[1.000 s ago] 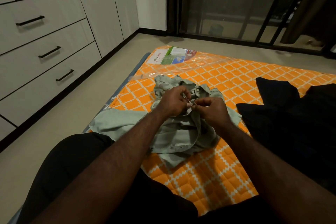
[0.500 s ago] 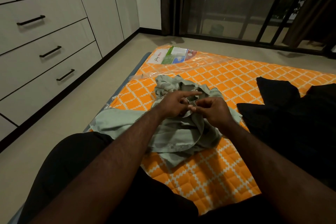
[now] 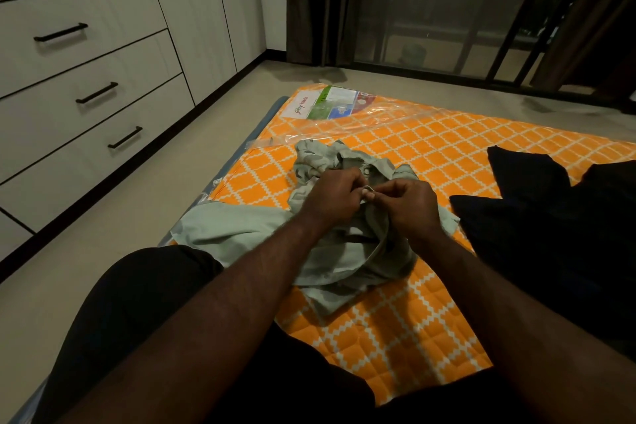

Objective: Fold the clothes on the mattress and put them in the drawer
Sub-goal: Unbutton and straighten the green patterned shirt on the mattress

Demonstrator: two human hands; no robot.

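We see a pale green shirt [image 3: 344, 251] crumpled near the left edge of the mattress [image 3: 430, 148], one sleeve trailing over that edge. The left hand [image 3: 330, 196] and the right hand [image 3: 409, 206] meet over the shirt's middle, fingers [image 3: 382, 191] curled and pinching its front by a button. Black clothes [image 3: 550, 217] lie toward the right edge. The drawers [image 3: 86, 96] by the wall are closed.

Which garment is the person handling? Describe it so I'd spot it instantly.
Start at the orange diamond-patterned mattress. Near its left edge lies a crumpled pale green shirt, pinched by the left hand and right hand. It alone is light; the black clothes lie to its right.
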